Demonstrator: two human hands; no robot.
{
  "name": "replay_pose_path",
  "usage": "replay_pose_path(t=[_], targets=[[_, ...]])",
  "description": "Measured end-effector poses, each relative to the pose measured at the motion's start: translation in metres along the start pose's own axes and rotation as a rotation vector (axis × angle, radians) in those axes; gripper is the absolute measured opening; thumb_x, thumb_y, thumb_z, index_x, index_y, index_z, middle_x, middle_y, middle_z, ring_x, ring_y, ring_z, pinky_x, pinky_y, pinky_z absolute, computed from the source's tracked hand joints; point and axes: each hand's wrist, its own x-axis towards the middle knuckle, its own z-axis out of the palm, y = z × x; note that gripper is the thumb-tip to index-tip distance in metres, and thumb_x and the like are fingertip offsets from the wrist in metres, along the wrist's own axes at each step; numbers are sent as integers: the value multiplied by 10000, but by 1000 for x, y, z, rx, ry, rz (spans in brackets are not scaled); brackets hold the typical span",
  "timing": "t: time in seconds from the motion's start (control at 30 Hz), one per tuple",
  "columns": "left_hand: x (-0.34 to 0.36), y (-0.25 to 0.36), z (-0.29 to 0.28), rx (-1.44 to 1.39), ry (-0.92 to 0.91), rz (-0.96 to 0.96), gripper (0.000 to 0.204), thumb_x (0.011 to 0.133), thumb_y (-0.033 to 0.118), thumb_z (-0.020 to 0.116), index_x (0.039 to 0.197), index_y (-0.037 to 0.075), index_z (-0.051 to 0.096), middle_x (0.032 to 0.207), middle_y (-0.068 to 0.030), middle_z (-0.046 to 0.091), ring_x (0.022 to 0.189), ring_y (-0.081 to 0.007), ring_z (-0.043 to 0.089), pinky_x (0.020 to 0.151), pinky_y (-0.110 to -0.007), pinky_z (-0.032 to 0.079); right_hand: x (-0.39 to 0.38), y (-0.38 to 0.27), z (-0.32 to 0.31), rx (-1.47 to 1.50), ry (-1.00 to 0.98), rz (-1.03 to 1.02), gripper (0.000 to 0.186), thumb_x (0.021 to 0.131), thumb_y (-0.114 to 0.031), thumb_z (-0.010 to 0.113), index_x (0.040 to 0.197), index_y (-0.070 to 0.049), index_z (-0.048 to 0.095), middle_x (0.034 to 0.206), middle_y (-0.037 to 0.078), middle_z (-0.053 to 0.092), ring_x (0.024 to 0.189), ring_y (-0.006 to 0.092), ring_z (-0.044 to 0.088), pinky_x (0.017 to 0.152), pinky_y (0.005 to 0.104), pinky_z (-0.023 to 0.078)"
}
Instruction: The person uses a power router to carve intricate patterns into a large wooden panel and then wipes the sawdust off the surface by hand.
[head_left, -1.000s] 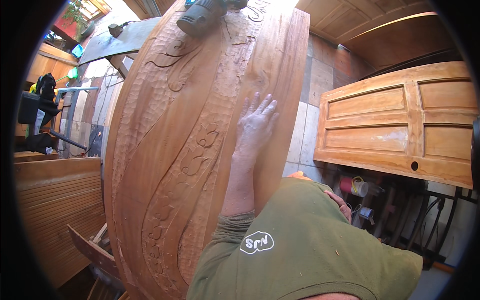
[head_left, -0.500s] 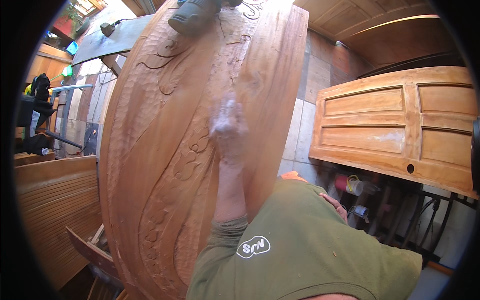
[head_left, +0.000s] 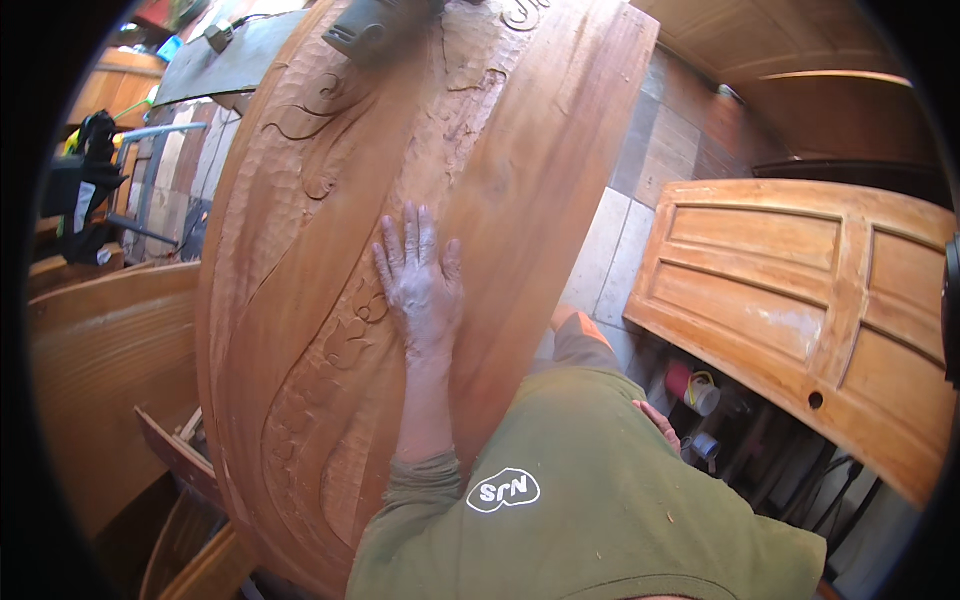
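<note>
My left hand (head_left: 418, 275) lies flat on a large carved wooden panel (head_left: 500, 280), fingers spread and nothing in them. Pale dust coats its back and fingers. Beneath and beside the fingers run relief scrolls and leaf shapes, between smooth bands and a chisel-textured ground. Only part of my right hand (head_left: 658, 425) shows, at the right side of my green shirt; its visible fingers rest against the cloth, and the rest is hidden. At the panel's far end sits a dark, blurred tool-like object (head_left: 375, 30), its kind unclear.
A paneled wooden door (head_left: 750, 290) with a round hole lies to the right. Under it are a pink-and-white container (head_left: 692, 388) and dark bars. Curved wooden boards (head_left: 110, 370) stand at the left. Farther back are a grey board (head_left: 230, 60) and a blue metal frame (head_left: 165, 133).
Blurred by motion before, my left hand now shows sharply, fingers spread on the panel and slightly nearer me. The whole view has shifted a little. My right hand stays at my side.
</note>
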Motion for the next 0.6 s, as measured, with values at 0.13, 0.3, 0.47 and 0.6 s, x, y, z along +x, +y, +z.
replay_pose_path(t=[0.13,0.3,0.47,0.6], targets=[[0,4,-1,68,-18,-80,536,1103,386,513,1582,145,496,1652,-76,460,1571,-364,325,1279,-558,229,47,-8,-44,57,-61,-5,843,1096,-621,337,1580,69,376,1584,240,487,1484,325,456,1255,468,274],[1,5,-3,143,5,-160,529,1081,407,544,1579,228,518,1675,-124,412,1562,-415,323,1264,-637,199,139,-43,-108,8,-186,-53,869,1093,-635,324,1629,49,296,1606,237,466,1490,337,451,1254,485,269],[5,6,-1,129,69,-204,544,1042,354,617,1564,227,532,1684,-143,391,1562,-420,321,1264,-638,193,283,-135,-120,-329,-108,-288,787,1098,-596,373,1574,27,433,1558,211,529,1464,318,485,1220,502,329],[7,3,-1,69,118,-201,541,1009,325,669,1527,217,551,1681,-147,396,1570,-404,316,1268,-634,184,413,-188,-101,-382,-129,-590,779,1103,-607,356,1575,6,445,1561,197,533,1462,320,489,1208,492,345]])
